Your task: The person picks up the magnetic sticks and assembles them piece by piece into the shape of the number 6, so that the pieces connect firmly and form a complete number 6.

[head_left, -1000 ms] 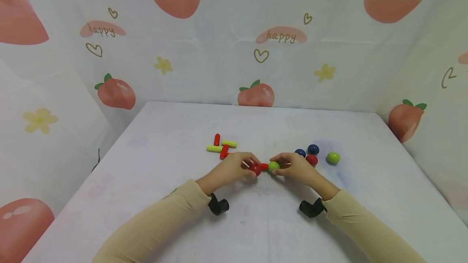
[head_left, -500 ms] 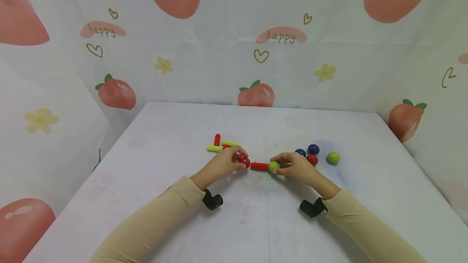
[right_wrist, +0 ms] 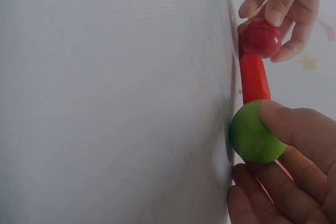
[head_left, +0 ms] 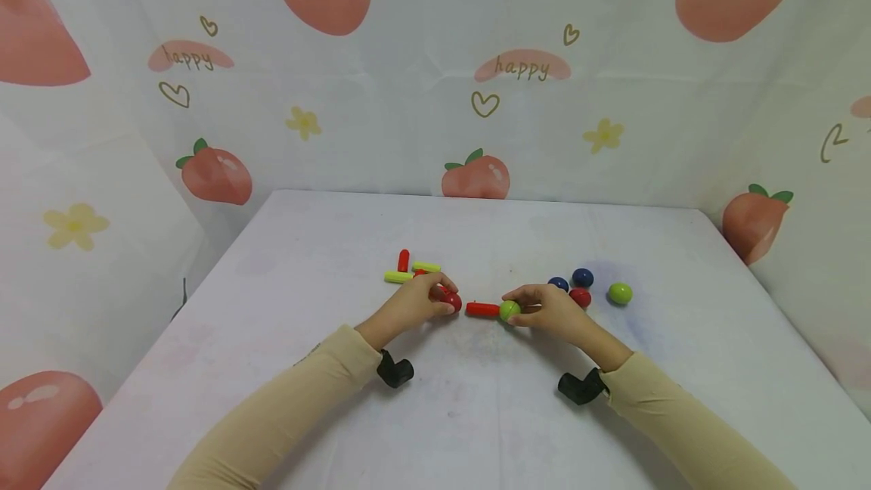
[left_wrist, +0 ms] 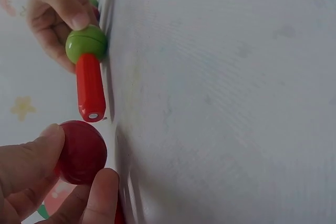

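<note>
The left grip (left_wrist: 31, 191) pinches a red ball (left_wrist: 81, 153); near it, a red stick (left_wrist: 90, 87) touches the green ball (left_wrist: 84, 44) which the right grip (left_wrist: 55, 9) holds.

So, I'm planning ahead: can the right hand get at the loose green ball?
Probably yes: the loose green ball lies uncovered, apart from the nearby red ball. But the right hand pinches the other green ball, so should likely release it first.

Both sleeved arms angle forward and inward, the left forearm (head_left: 282, 407) and the right forearm (head_left: 687, 414) converging. The left hand (head_left: 408, 304) and the right hand (head_left: 550, 312) face each other, apart, each pinching between its thumb and bent fingers.
</note>
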`<state>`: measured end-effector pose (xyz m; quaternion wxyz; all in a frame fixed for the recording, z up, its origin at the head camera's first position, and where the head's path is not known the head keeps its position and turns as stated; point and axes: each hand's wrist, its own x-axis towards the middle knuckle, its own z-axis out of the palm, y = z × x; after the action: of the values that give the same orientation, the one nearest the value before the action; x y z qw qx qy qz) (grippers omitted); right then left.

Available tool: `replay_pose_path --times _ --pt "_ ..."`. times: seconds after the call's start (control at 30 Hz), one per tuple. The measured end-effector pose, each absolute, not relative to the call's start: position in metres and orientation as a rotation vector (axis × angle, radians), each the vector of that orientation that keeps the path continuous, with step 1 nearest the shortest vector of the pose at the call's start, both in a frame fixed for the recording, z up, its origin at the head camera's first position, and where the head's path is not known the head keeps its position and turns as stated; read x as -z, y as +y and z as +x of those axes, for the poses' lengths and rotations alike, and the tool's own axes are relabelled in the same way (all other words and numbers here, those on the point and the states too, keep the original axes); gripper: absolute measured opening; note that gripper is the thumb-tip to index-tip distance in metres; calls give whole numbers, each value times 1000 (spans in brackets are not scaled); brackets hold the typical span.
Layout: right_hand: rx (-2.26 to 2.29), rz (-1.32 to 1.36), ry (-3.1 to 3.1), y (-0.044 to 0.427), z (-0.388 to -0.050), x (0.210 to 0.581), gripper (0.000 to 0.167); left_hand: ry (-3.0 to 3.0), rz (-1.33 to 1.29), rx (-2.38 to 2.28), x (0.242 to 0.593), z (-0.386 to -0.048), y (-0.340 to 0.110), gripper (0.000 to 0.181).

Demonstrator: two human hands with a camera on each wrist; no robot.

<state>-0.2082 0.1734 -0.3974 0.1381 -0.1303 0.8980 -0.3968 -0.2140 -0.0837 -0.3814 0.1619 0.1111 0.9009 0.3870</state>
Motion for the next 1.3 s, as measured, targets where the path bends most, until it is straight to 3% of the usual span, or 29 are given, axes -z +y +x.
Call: replay_pose_path --times 1.3 --pt "1117 -352 2613 172 -209 397 34 2554 304 -1044 382 -215 -73 27"
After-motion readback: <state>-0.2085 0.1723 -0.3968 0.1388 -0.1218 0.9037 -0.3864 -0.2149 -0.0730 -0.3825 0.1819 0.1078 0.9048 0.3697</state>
